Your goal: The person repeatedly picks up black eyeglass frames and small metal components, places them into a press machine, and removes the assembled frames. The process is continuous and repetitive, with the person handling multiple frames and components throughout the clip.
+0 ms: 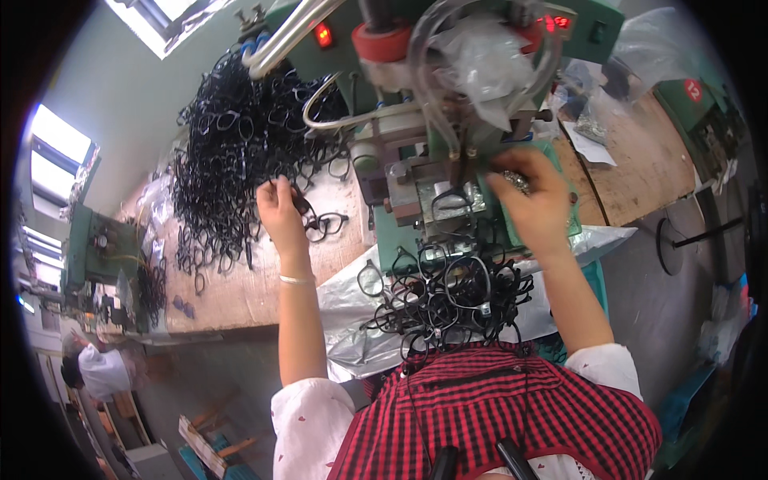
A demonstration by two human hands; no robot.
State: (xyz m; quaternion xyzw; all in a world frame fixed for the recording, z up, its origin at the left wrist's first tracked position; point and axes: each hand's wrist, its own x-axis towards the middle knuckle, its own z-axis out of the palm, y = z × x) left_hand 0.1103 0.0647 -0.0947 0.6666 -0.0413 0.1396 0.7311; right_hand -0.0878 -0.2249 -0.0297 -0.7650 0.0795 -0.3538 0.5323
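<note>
My left hand [278, 214] is over the table at the edge of a big heap of black eyeglass frames [232, 120]. Its fingers are pinched on a black eyeglass frame [301, 202], part of which the hand hides. Another pair of black frames [328, 226] lies just to its right. My right hand [534, 200] hovers over a green tray [572, 214] that holds small metal parts [516, 181]. Thumb and fingertips come together beside the press head; whatever they hold is too small and blurred to make out. A frame [452, 204] sits at the press's work spot.
A green bench press [384, 88] with clear hoses and red lit displays stands in front of me. More black frames [448, 296] pile up near my lap on silvery plastic sheeting [348, 308]. Another machine [104, 256] and a person [104, 368] are at far left.
</note>
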